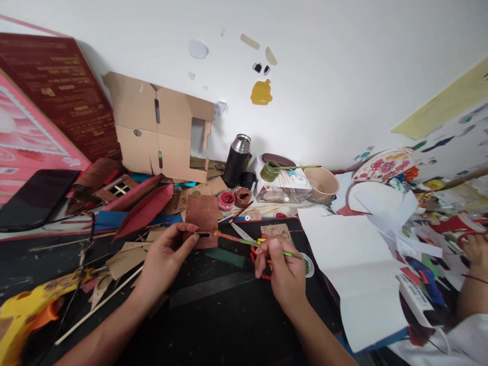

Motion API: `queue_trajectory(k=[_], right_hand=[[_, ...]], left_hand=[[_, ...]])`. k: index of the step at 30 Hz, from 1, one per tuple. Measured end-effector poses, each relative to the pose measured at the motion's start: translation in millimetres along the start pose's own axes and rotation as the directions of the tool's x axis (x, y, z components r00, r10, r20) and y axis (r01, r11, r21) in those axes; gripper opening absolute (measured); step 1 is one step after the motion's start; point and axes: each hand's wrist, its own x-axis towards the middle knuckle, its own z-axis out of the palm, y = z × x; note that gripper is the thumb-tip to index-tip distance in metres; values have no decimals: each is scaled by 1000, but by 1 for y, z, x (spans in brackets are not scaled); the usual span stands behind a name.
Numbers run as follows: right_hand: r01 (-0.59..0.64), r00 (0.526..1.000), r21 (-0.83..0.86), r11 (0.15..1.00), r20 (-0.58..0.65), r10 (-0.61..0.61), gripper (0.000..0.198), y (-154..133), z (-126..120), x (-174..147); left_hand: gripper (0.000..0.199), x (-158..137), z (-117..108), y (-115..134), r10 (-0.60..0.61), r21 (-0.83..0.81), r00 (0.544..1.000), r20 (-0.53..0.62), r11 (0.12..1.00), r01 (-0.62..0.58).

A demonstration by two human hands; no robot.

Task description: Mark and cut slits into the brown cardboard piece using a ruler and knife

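Note:
Between the thumb and fingers of my left hand (164,256) is a brown-painted cardboard piece (202,212), pinched at its lower left edge. A small dark slot shows near the bottom of the piece. My right hand (285,277) grips a paintbrush (234,239) with a green handle, its brown-stained head touching the cardboard beside the slot. Scissors (244,233) with red handles lie partly hidden behind my right hand. Behind the cardboard stand a pot of red paint (226,201) and a pot of brown paint (243,195).
A black flask (234,165) stands open near the wall. Beside it are a green paint jar (270,172) and a beige bowl (322,182). A yellow glue gun (36,305) lies left, white paper (354,269) right. Another person's hand (476,251) is at far right.

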Motion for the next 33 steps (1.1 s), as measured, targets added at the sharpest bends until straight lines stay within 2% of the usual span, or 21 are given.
queue_trajectory(k=[8, 17, 26, 33], right_hand=[[28, 998, 40, 999, 49, -30, 47, -5, 10, 0], [-7, 994, 7, 1000, 108, 6, 53, -1, 22, 6], [-23, 996, 0, 1000, 83, 23, 52, 3, 14, 7], [-23, 999, 0, 1000, 26, 23, 50, 4, 2, 6]], left_hand=[[40, -1, 2, -1, 13, -2, 1000, 17, 1000, -13], [38, -1, 4, 1, 32, 2, 999, 26, 999, -32], [42, -1, 2, -5, 6, -10, 1000, 30, 1000, -6], [42, 0, 0, -8, -4, 29, 1000, -16, 1000, 5]])
